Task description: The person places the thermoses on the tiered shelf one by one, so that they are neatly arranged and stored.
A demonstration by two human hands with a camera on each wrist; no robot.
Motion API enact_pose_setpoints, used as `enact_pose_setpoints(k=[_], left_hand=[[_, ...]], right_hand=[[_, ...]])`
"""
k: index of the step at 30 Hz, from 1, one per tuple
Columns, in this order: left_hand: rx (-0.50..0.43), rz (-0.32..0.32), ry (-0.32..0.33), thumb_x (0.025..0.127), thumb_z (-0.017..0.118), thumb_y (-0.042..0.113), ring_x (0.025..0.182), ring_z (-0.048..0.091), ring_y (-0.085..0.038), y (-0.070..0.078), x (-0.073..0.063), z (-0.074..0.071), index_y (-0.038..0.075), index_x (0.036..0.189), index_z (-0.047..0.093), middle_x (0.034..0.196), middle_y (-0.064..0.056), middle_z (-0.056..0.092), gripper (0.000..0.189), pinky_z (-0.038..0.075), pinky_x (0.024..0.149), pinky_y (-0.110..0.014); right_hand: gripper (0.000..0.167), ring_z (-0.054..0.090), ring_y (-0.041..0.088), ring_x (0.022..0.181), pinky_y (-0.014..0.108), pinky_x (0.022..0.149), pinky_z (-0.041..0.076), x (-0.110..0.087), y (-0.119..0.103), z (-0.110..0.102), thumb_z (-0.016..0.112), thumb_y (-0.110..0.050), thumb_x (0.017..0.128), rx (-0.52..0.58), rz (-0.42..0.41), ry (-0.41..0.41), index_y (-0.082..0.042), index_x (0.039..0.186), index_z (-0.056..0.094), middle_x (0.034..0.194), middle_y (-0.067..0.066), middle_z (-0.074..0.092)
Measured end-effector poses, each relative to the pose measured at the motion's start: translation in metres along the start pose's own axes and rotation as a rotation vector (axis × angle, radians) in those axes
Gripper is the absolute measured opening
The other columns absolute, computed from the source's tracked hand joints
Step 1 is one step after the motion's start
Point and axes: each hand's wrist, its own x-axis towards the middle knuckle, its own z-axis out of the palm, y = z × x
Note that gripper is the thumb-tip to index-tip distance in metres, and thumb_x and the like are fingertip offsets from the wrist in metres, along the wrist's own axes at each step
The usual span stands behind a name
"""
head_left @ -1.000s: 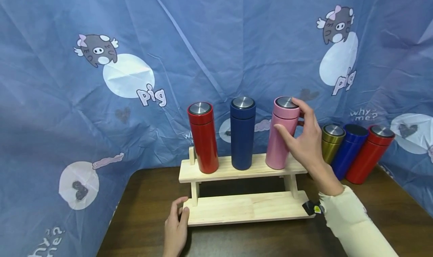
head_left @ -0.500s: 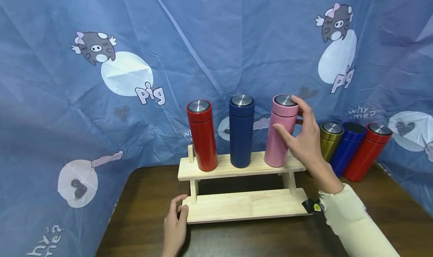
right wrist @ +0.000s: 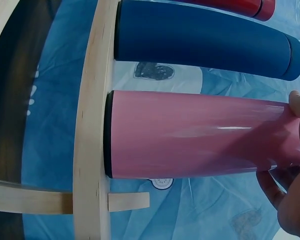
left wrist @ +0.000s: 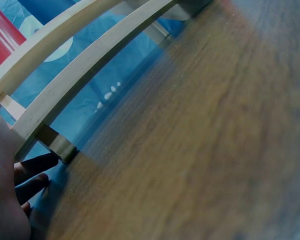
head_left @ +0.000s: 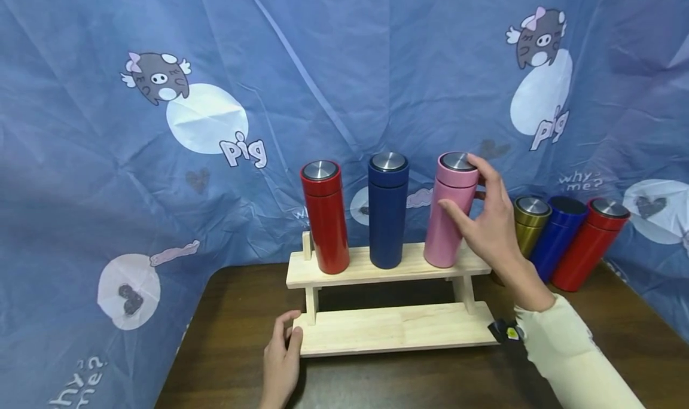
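My right hand (head_left: 490, 223) grips the pink thermos (right wrist: 200, 135) near its top, thumb on the front side and fingers round the far right side. The thermos stands upright at the right of the upper shelf (head_left: 357, 271) of a pale wooden two-tier stand, its base on the board in the right wrist view. A dark blue thermos (head_left: 387, 217) and a red thermos (head_left: 326, 223) stand to its left on that shelf. At the stand's left end, my left hand (head_left: 282, 358) holds the lower shelf (head_left: 398, 331), with its fingers partly hidden in the left wrist view.
Gold (head_left: 527, 223), blue (head_left: 557, 235) and red (head_left: 589, 247) thermoses stand close together on the brown table (head_left: 231, 313), right of the stand. Behind everything hangs a blue printed cloth (head_left: 323, 56). A dark wristband item (head_left: 505, 331) hangs at the right sleeve.
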Motion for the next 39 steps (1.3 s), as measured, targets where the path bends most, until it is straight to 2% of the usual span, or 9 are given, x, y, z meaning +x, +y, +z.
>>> enact_pose_setpoints(k=[4, 11, 15, 19, 24, 27, 31, 33, 39], left_hand=[[0.013, -0.005, -0.003, 0.114, 0.061, 0.025, 0.088, 0.063, -0.009, 0.000, 0.000, -0.001, 0.015, 0.135, 0.067, 0.102, -0.004, 0.075, 0.023, 0.042, 0.073, -0.030], [0.015, -0.133, -0.063, 0.115, 0.061, 0.024, 0.090, 0.061, -0.010, 0.011, 0.001, -0.006, 0.014, 0.140, 0.065, 0.099, -0.002, 0.072, 0.027, 0.044, 0.077, -0.032], [0.004, -0.130, -0.065, 0.115, 0.061, 0.025, 0.088, 0.060, -0.010, 0.013, 0.001, -0.006, 0.015, 0.140, 0.065, 0.093, 0.001, 0.070, 0.027, 0.043, 0.076, -0.032], [0.008, -0.071, -0.034, 0.115, 0.061, 0.028, 0.084, 0.061, -0.011, -0.001, 0.001, -0.001, 0.017, 0.137, 0.066, 0.088, 0.001, 0.070, 0.025, 0.042, 0.073, -0.032], [0.020, -0.086, -0.021, 0.115, 0.062, 0.039, 0.088, 0.067, -0.010, -0.027, 0.003, 0.006, 0.027, 0.136, 0.066, 0.100, 0.005, 0.077, 0.024, 0.047, 0.077, -0.033], [0.021, -0.080, -0.025, 0.115, 0.062, 0.036, 0.091, 0.067, -0.011, -0.023, 0.003, 0.005, 0.025, 0.136, 0.066, 0.105, 0.003, 0.079, 0.024, 0.047, 0.078, -0.034], [0.007, -0.106, -0.050, 0.114, 0.063, 0.025, 0.085, 0.060, -0.011, 0.005, 0.001, -0.002, 0.019, 0.138, 0.066, 0.088, 0.002, 0.070, 0.024, 0.043, 0.077, -0.033], [-0.002, -0.132, -0.068, 0.114, 0.063, 0.020, 0.085, 0.058, -0.013, 0.016, 0.000, -0.005, 0.016, 0.138, 0.066, 0.085, 0.001, 0.068, 0.025, 0.043, 0.078, -0.034], [-0.007, -0.143, -0.068, 0.114, 0.063, 0.020, 0.085, 0.059, -0.012, 0.017, 0.001, -0.006, 0.015, 0.138, 0.066, 0.086, 0.000, 0.068, 0.025, 0.043, 0.078, -0.032]], right_hand=[[0.098, 0.059, 0.039, 0.133, 0.015, 0.100, 0.041, -0.001, -0.002, -0.002, 0.092, -0.006, 0.090, -0.020, 0.010, -0.032, -0.017, 0.170, 0.037, 0.157, 0.024, 0.053], [0.105, 0.058, 0.041, 0.138, 0.015, 0.104, 0.042, -0.001, -0.004, -0.009, 0.091, -0.002, 0.089, -0.036, -0.016, -0.049, -0.018, 0.174, 0.031, 0.156, 0.027, 0.052], [0.100, 0.058, 0.044, 0.138, 0.013, 0.108, 0.040, -0.003, -0.003, -0.017, 0.088, -0.005, 0.092, -0.016, -0.058, -0.037, -0.014, 0.173, 0.031, 0.157, 0.028, 0.050], [0.083, 0.058, 0.049, 0.137, 0.015, 0.110, 0.039, -0.008, 0.002, -0.026, 0.079, -0.027, 0.105, -0.003, -0.089, -0.026, -0.011, 0.172, 0.032, 0.159, 0.029, 0.048], [0.079, 0.057, 0.048, 0.135, 0.016, 0.113, 0.037, -0.017, 0.010, -0.039, 0.064, -0.050, 0.110, -0.029, -0.100, -0.017, -0.009, 0.171, 0.034, 0.157, 0.032, 0.048], [0.080, 0.057, 0.040, 0.136, 0.016, 0.113, 0.036, -0.023, 0.014, -0.047, 0.062, -0.054, 0.110, -0.059, -0.100, -0.002, -0.009, 0.170, 0.034, 0.157, 0.031, 0.047], [0.079, 0.057, 0.024, 0.136, 0.015, 0.113, 0.036, -0.032, 0.021, -0.056, 0.063, -0.057, 0.109, -0.087, -0.103, 0.039, -0.009, 0.167, 0.040, 0.157, 0.027, 0.049], [0.080, 0.055, 0.013, 0.136, 0.014, 0.112, 0.035, -0.036, 0.025, -0.060, 0.061, -0.061, 0.108, -0.104, -0.101, 0.049, -0.009, 0.166, 0.041, 0.157, 0.027, 0.049], [0.084, 0.046, -0.012, 0.136, 0.012, 0.111, 0.035, -0.047, 0.042, -0.074, 0.061, -0.064, 0.107, -0.111, -0.081, 0.082, -0.005, 0.164, 0.043, 0.150, 0.033, 0.049]])
